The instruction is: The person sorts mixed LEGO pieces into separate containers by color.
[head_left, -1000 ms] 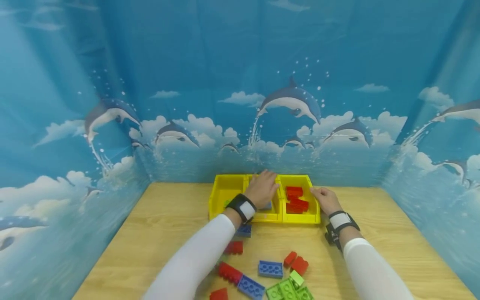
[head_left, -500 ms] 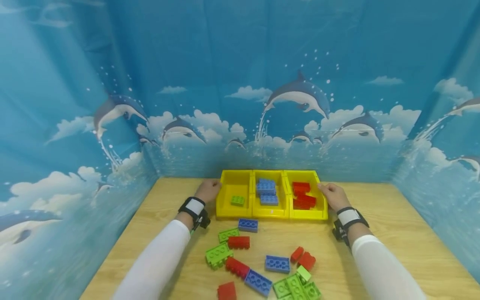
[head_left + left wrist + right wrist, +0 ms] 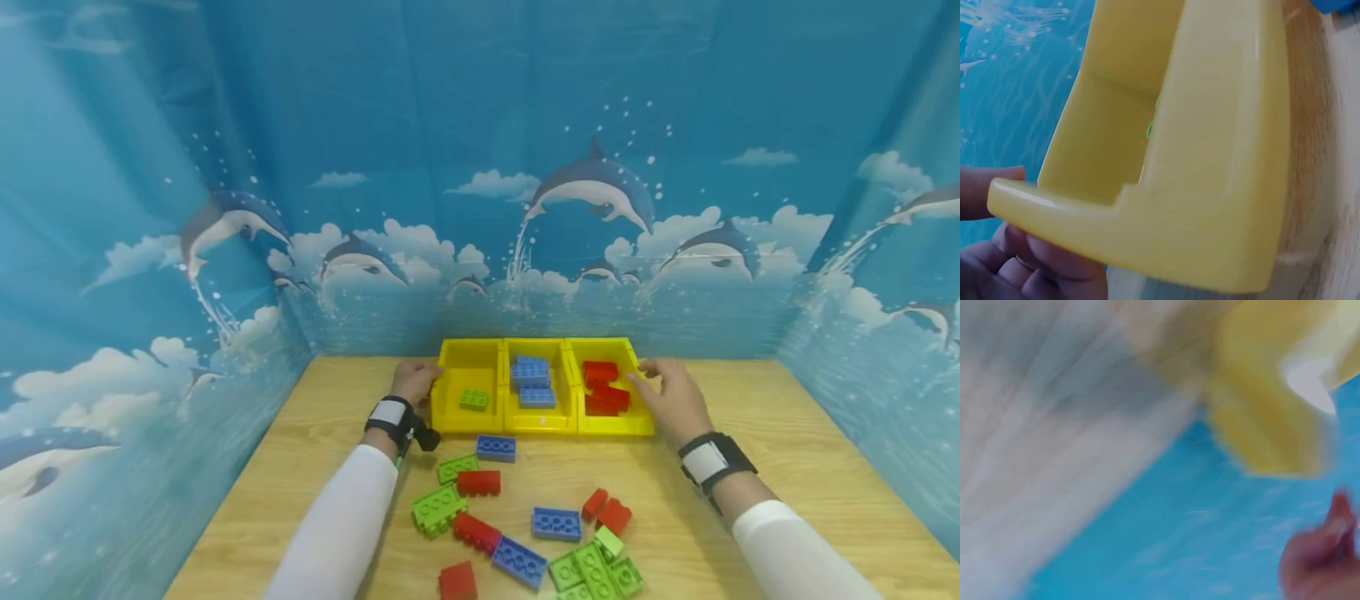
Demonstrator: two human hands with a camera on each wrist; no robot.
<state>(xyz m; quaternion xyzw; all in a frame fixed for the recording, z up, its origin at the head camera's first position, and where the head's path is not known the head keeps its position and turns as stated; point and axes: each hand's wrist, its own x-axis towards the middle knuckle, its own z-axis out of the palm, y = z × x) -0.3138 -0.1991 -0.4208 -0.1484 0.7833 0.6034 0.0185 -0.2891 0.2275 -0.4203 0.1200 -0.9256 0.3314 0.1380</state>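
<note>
Three yellow bins stand side by side against the backdrop. My left hand (image 3: 414, 382) pinches the rim of the left bin (image 3: 470, 372), which holds a green toy brick (image 3: 474, 400). In the left wrist view, thumb and curled fingers lie on either side of that bin's rim (image 3: 1054, 203). Several blue bricks (image 3: 533, 383) fill part of the middle bin (image 3: 540, 425); red bricks (image 3: 606, 400) lie in the right bin (image 3: 615, 426). Beside its right edge, my right hand (image 3: 677, 404) has thumb and fingers parted, holding nothing. The right wrist view is blurred; there the hand (image 3: 1319, 562) appears apart from the yellow bin (image 3: 1266, 425).
Loose bricks lie on the wooden table (image 3: 255, 517) before the bins: blue (image 3: 557, 524), red (image 3: 478, 482) and green (image 3: 438, 508), with a green cluster (image 3: 596, 571) near the front. A dolphin-print curtain (image 3: 465, 167) encloses the back and sides.
My left hand has gone from over the middle bin to the left bin's outer rim. The right hand has come off the right bin's rim, its fingers spreading.
</note>
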